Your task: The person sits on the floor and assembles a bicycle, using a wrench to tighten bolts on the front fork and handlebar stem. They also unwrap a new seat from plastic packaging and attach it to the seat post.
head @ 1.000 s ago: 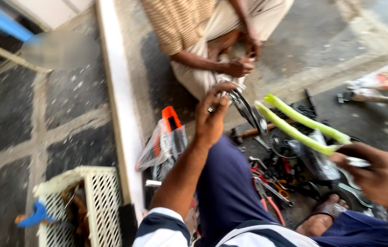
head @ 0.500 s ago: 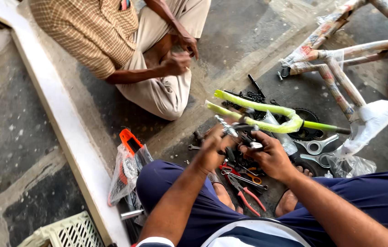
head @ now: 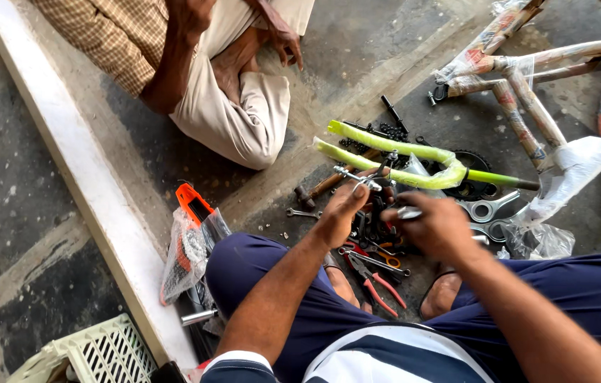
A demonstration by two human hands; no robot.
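My left hand [head: 341, 209] holds a small metal brake part [head: 361, 177] up above a heap of tools on the floor. My right hand [head: 436, 225] is closed around a small silver piece [head: 409, 212] right beside it; both hands nearly touch. Just beyond them lies a bicycle fork wrapped in yellow-green plastic [head: 400, 159]. Red-handled pliers [head: 377, 279] and a spanner [head: 303, 213] lie below and to the left of my hands, between my legs in dark blue trousers.
Another person [head: 201, 71] in a checked shirt and pale trousers sits across from me. A plastic-wrapped bicycle frame [head: 527, 78] lies at the right. An orange-and-clear bag [head: 191, 245] rests by a white kerb [head: 81, 170]. A pale crate [head: 88, 353] stands bottom left.
My view swung right and down from the crate to the tool heap. My left hand lowered with the brake part, and my right hand came in to meet it.
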